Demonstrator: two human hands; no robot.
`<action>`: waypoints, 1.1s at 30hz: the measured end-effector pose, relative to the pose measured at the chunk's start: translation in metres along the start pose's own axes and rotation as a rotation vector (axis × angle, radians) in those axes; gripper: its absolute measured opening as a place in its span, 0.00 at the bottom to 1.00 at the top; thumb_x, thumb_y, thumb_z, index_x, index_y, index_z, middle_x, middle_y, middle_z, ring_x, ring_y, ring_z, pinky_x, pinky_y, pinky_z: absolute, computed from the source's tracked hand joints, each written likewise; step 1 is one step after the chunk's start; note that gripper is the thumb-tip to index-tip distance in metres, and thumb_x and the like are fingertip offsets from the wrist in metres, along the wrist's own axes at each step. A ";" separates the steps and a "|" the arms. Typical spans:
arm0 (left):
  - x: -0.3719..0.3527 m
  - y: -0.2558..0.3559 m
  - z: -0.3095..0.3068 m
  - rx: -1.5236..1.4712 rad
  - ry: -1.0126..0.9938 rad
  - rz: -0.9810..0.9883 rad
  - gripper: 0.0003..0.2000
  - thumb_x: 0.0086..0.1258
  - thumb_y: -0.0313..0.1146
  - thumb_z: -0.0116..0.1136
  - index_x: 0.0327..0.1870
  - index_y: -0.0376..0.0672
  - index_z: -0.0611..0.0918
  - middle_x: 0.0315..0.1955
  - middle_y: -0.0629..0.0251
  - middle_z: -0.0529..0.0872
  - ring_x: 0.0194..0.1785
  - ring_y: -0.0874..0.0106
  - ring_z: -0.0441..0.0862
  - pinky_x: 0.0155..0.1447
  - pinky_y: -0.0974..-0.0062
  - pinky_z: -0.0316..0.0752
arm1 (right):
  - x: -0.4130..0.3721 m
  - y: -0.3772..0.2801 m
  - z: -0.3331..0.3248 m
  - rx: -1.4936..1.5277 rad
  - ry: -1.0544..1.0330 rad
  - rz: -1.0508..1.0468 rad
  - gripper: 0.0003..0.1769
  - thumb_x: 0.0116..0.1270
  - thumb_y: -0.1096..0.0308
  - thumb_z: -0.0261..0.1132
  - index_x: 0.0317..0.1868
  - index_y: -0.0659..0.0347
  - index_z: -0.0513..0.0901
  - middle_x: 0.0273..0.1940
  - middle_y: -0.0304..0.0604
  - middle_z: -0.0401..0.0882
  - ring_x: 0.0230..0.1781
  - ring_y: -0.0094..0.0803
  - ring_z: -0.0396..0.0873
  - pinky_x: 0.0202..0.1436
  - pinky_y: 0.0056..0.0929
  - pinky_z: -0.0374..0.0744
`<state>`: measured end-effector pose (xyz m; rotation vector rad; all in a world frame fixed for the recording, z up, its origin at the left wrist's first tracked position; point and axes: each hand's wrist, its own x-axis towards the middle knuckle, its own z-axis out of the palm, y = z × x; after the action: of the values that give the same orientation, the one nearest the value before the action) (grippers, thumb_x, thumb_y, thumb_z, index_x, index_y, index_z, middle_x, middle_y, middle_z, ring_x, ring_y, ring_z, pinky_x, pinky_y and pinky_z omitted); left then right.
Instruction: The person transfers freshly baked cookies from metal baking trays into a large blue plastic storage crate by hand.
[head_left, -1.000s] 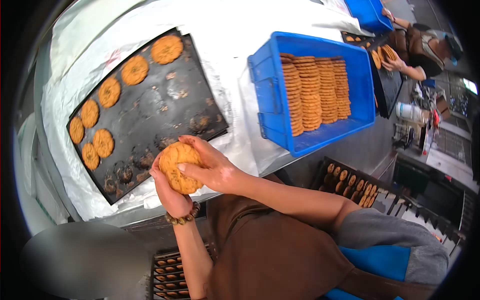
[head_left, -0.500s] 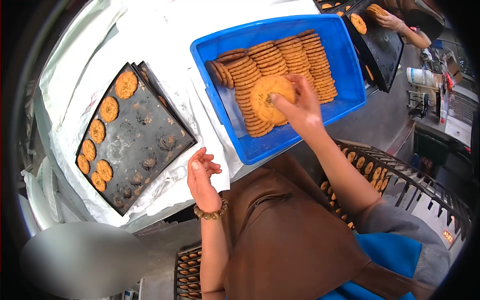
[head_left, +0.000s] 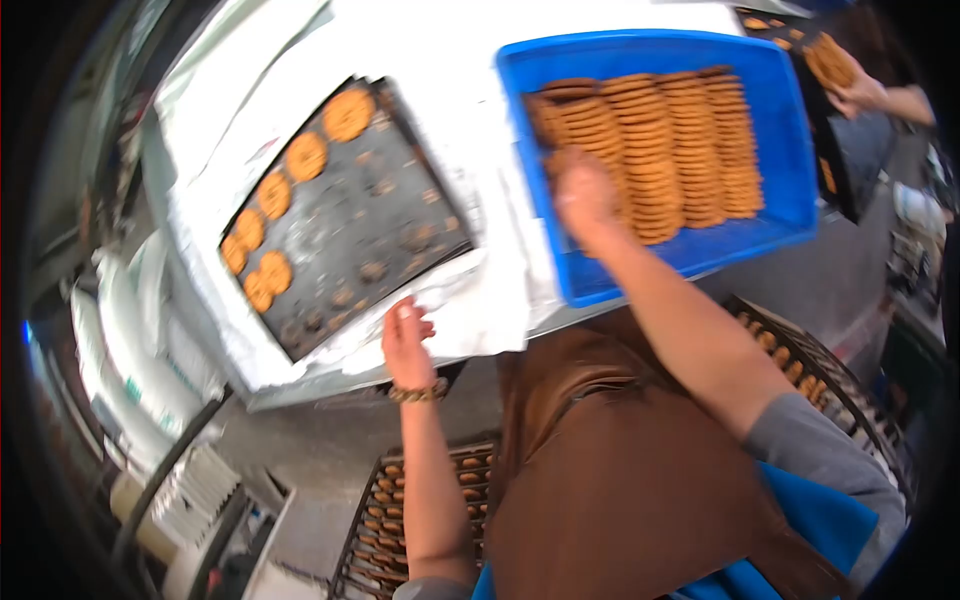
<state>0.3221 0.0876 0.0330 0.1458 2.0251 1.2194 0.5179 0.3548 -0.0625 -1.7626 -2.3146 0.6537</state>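
My right hand (head_left: pixel 587 195), smeared by motion, is inside the blue plastic bin (head_left: pixel 655 47) at the left end of the stacked cookies (head_left: pixel 650 150). Its fingers are hidden, so whether a cookie is in them I cannot make out. The cookies stand in several tight rows, with a few darker ones (head_left: pixel 570 90) at the back left. My left hand (head_left: pixel 407 338), a beaded bracelet on its wrist, hovers at the table's front edge with loosely curled fingers and nothing in them. Beyond it lies a black baking tray (head_left: pixel 345 225), with several round cookies (head_left: pixel 306 157) along its left side.
White sheeting (head_left: pixel 440 60) covers the table. At top right, another person's hand (head_left: pixel 860 92) holds cookies over dark trays. Racks of cookies stand below the table, one at lower left (head_left: pixel 385 510) and one at right (head_left: pixel 790 365). White sacks (head_left: pixel 120 350) lean at left.
My right hand has moved left and down into the bin; the cookie it held out over the rows no longer shows. The whole view has swung, shifting bin and tray rightward.
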 end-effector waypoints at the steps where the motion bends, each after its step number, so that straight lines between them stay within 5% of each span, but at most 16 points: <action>1: 0.007 -0.008 -0.013 0.055 0.000 0.032 0.16 0.85 0.38 0.56 0.60 0.35 0.83 0.42 0.62 0.87 0.36 0.77 0.82 0.42 0.76 0.80 | -0.003 0.003 -0.003 0.026 -0.002 -0.060 0.17 0.66 0.61 0.72 0.47 0.65 0.82 0.45 0.60 0.84 0.47 0.56 0.84 0.51 0.54 0.83; 7: 0.097 -0.031 -0.128 0.351 0.186 0.201 0.15 0.83 0.40 0.62 0.52 0.34 0.86 0.36 0.69 0.87 0.33 0.82 0.81 0.38 0.80 0.77 | -0.009 0.030 -0.006 0.060 0.067 -0.216 0.24 0.67 0.61 0.74 0.59 0.65 0.84 0.48 0.59 0.86 0.51 0.54 0.84 0.57 0.49 0.82; 9: 0.142 -0.044 -0.186 0.797 0.388 0.474 0.15 0.75 0.40 0.69 0.50 0.37 0.87 0.36 0.62 0.89 0.35 0.71 0.85 0.42 0.68 0.80 | -0.017 0.008 -0.037 0.246 0.007 -0.012 0.21 0.73 0.59 0.72 0.57 0.67 0.84 0.47 0.52 0.87 0.48 0.42 0.85 0.55 0.38 0.82; 11: 0.177 -0.035 -0.230 0.978 0.459 0.421 0.15 0.68 0.37 0.74 0.50 0.39 0.87 0.44 0.56 0.85 0.40 0.60 0.85 0.50 0.61 0.81 | -0.029 0.002 -0.054 0.680 -0.011 0.045 0.18 0.80 0.59 0.67 0.55 0.69 0.84 0.43 0.42 0.85 0.45 0.28 0.81 0.52 0.29 0.79; 13: 0.213 -0.031 -0.270 1.158 0.449 0.478 0.21 0.61 0.31 0.77 0.55 0.40 0.84 0.48 0.53 0.84 0.55 0.53 0.82 0.60 0.56 0.78 | -0.058 -0.044 -0.093 0.783 -0.007 0.366 0.18 0.84 0.59 0.62 0.56 0.69 0.83 0.44 0.36 0.82 0.47 0.23 0.76 0.54 0.27 0.76; 18: 0.283 -0.027 -0.326 1.358 0.264 0.386 0.48 0.52 0.31 0.84 0.77 0.45 0.70 0.75 0.49 0.70 0.77 0.48 0.69 0.80 0.56 0.69 | -0.125 -0.078 -0.085 0.544 0.070 0.130 0.23 0.86 0.59 0.58 0.67 0.73 0.76 0.59 0.51 0.81 0.57 0.36 0.79 0.64 0.34 0.76; 21: 0.302 -0.017 -0.334 1.397 0.164 0.277 0.54 0.52 0.33 0.86 0.82 0.45 0.64 0.82 0.50 0.61 0.83 0.48 0.61 0.83 0.58 0.66 | -0.143 -0.085 -0.066 0.415 0.059 0.080 0.24 0.86 0.61 0.57 0.70 0.74 0.73 0.63 0.57 0.79 0.60 0.41 0.79 0.66 0.38 0.75; 23: 0.324 -0.024 -0.349 1.372 0.175 0.277 0.60 0.46 0.35 0.88 0.83 0.48 0.61 0.82 0.49 0.62 0.82 0.48 0.63 0.83 0.58 0.66 | -0.145 -0.084 -0.048 0.367 0.100 0.037 0.25 0.85 0.60 0.59 0.69 0.73 0.74 0.61 0.60 0.80 0.59 0.47 0.81 0.66 0.41 0.77; 25: 0.336 -0.024 -0.359 1.297 0.042 0.275 0.60 0.46 0.35 0.89 0.84 0.48 0.61 0.82 0.49 0.62 0.82 0.49 0.63 0.83 0.59 0.66 | -0.150 -0.082 -0.030 -0.197 0.285 -0.014 0.26 0.84 0.57 0.61 0.69 0.72 0.75 0.60 0.63 0.81 0.58 0.55 0.82 0.64 0.45 0.78; 31: 0.329 -0.003 -0.359 1.386 0.016 0.263 0.61 0.46 0.47 0.88 0.83 0.42 0.61 0.74 0.45 0.69 0.75 0.47 0.70 0.79 0.57 0.70 | -0.146 -0.077 -0.018 -0.199 0.398 0.054 0.27 0.82 0.52 0.62 0.67 0.66 0.79 0.56 0.60 0.84 0.56 0.58 0.83 0.60 0.48 0.79; 33: 0.317 0.005 -0.356 1.200 0.084 0.234 0.59 0.47 0.47 0.87 0.82 0.40 0.63 0.71 0.42 0.69 0.74 0.46 0.70 0.79 0.57 0.71 | -0.145 -0.076 -0.016 -0.219 0.419 0.041 0.26 0.82 0.52 0.62 0.67 0.66 0.79 0.55 0.59 0.85 0.56 0.57 0.83 0.59 0.48 0.79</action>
<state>-0.1355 -0.0208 -0.0424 0.9182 2.5957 -0.0340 0.5000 0.2059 0.0039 -1.8248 -2.1232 0.0222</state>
